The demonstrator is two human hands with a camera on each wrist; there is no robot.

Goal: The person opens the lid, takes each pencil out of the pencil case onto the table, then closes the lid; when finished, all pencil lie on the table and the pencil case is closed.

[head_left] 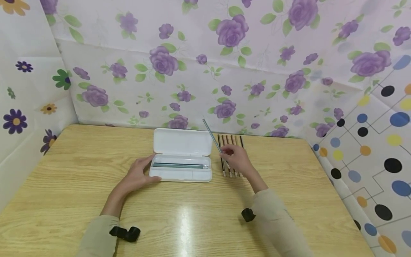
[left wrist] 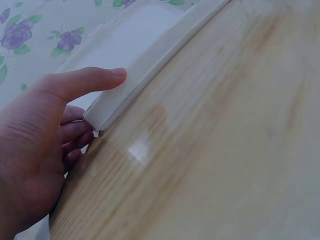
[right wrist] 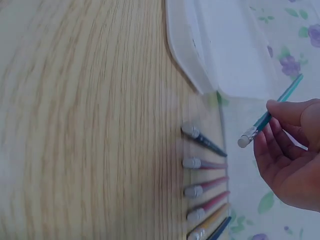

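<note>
A white pencil case (head_left: 176, 175) lies on the table with its lid (head_left: 183, 142) raised at the back. Green and dark pencils (head_left: 179, 166) lie side by side in its rear compartment, eraser ends to the right. My left hand (head_left: 136, 175) grips the case's left end; the left wrist view shows the thumb (left wrist: 107, 77) over the rim and the fingers at the side. Between thumb and fingers, my right hand (head_left: 238, 157) pinches a teal pencil (right wrist: 285, 95), tilted above the table right of the case. Its white eraser end points down toward me.
Beneath the right hand is a row of several pencils (head_left: 230, 174), dark, reddish and yellowish, with eraser ends toward me. The wooden table (head_left: 154, 214) ends at the back against a flowered cloth (head_left: 199, 71). A dotted cloth (head_left: 369, 160) hangs on the right.
</note>
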